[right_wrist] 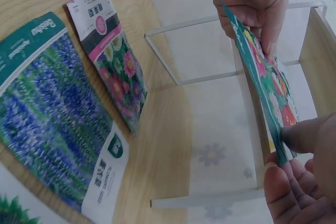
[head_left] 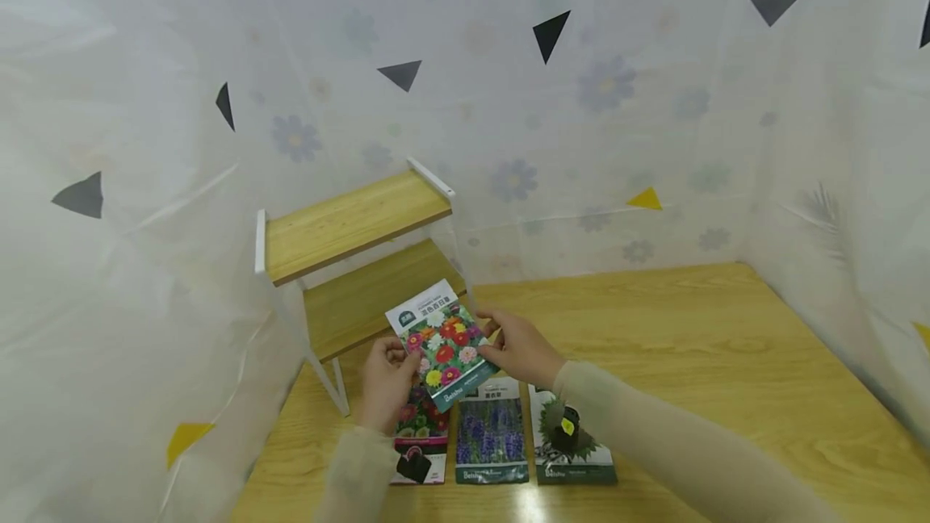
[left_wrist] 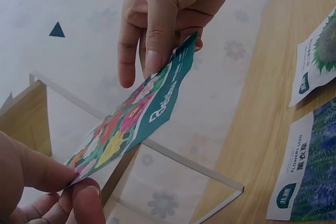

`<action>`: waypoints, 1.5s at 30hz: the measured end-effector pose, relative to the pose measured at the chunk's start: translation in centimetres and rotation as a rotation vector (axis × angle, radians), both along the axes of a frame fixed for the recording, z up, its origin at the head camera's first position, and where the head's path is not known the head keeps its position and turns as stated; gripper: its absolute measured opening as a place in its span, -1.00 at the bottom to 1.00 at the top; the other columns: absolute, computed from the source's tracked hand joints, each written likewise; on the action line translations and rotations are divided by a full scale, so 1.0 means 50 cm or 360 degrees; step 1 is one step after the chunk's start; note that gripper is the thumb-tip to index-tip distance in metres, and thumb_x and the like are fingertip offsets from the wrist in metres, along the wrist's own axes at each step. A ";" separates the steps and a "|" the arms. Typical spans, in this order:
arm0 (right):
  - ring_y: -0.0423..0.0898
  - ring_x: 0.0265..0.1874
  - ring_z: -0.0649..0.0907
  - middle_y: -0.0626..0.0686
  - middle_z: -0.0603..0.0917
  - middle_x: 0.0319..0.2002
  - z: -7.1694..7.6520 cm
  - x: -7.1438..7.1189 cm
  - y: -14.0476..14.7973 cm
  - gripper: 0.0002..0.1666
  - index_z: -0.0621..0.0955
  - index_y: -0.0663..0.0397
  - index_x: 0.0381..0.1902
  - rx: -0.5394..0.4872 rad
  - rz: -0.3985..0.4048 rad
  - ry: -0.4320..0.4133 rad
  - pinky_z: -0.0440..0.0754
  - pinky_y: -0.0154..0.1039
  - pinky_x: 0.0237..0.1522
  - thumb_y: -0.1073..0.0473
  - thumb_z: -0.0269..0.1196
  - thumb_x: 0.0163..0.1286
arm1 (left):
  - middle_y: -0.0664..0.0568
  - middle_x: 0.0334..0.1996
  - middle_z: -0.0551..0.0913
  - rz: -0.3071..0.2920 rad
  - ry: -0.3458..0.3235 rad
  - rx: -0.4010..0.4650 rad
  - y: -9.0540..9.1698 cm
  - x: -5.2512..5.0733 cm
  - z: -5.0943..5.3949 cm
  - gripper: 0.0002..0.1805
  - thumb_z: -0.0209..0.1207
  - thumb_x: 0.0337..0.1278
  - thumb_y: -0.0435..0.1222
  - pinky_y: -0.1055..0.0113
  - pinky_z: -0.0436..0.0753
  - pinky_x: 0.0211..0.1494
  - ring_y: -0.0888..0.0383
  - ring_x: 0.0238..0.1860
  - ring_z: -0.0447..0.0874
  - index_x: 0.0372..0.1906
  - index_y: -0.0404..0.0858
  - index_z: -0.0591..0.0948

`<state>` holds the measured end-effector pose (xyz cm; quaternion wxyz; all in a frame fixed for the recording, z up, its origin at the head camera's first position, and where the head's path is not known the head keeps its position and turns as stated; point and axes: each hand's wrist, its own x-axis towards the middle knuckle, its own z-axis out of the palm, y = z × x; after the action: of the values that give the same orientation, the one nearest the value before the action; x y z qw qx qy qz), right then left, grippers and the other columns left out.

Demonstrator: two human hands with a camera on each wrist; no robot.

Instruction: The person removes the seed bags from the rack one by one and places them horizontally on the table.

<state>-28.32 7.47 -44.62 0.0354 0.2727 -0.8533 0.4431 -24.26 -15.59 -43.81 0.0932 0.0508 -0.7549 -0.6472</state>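
Observation:
Between both hands, raised above the table, is a flower seed packet [head_left: 445,345] with a picture of mixed red, pink, yellow and white blooms. My left hand [head_left: 388,382] pinches its left edge between thumb and fingers. On the opposite edge, my right hand [head_left: 519,345] pinches it the same way. Below lie a packet with pink and red flowers [head_left: 421,426], partly covered by the left hand and held packet, a purple lavender packet [head_left: 492,434], and a packet with a green spiky sunflower head [head_left: 570,442], partly behind the right wrist.
A two-tier wooden shelf [head_left: 356,224] with white metal sides stands at the table's back left, just behind the hands. The wooden table [head_left: 690,345] extends to the right. White patterned sheeting [head_left: 617,127] hangs around the back and sides.

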 end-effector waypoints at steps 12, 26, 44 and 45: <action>-0.24 -0.37 0.56 -0.11 0.54 -0.15 -0.022 0.024 0.076 -0.32 0.31 -0.02 0.38 -0.0023 -0.0013 -0.0054 0.59 -0.29 -0.34 0.12 0.27 0.36 | -0.16 -0.19 0.48 -0.0282 -0.0010 -0.0071 0.056 0.027 -0.027 -0.45 0.16 0.31 -0.34 0.19 0.59 -0.40 0.04 -0.36 0.56 0.31 -0.28 0.23; -0.11 -0.30 0.64 0.01 0.59 -0.10 -0.057 0.062 0.204 -0.21 0.14 -0.03 0.46 -0.0166 0.0112 -0.0252 0.63 -0.25 -0.23 0.08 0.23 0.39 | -0.14 -0.22 0.47 -0.0557 -0.0032 -0.0054 0.138 0.052 -0.038 -0.43 0.14 0.31 -0.40 0.17 0.57 -0.32 0.05 -0.40 0.52 0.35 -0.32 0.24; 0.10 -0.45 0.59 0.10 0.51 -0.18 -0.061 0.069 0.315 -0.34 0.29 -0.22 0.41 -0.0200 -0.0165 -0.0236 0.60 -0.19 -0.49 0.02 0.21 0.40 | 0.02 -0.28 0.48 -0.0766 -0.0097 -0.0091 0.251 0.076 -0.081 -0.44 0.22 0.23 -0.36 0.30 0.56 -0.43 0.18 -0.39 0.51 0.32 -0.23 0.39; 0.10 -0.46 0.59 0.10 0.52 -0.19 -0.062 0.069 0.320 -0.37 0.33 -0.20 0.39 -0.0187 -0.0169 -0.0229 0.60 -0.19 -0.50 0.03 0.21 0.40 | 0.03 -0.28 0.49 -0.0766 -0.0093 -0.0085 0.256 0.078 -0.082 -0.44 0.22 0.23 -0.36 0.31 0.57 -0.44 0.18 -0.39 0.51 0.32 -0.25 0.39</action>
<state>-24.86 23.47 -47.70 0.0135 0.1919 -0.8393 0.5084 -20.34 -2.77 -47.89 -0.0844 -0.1143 -0.7644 -0.6289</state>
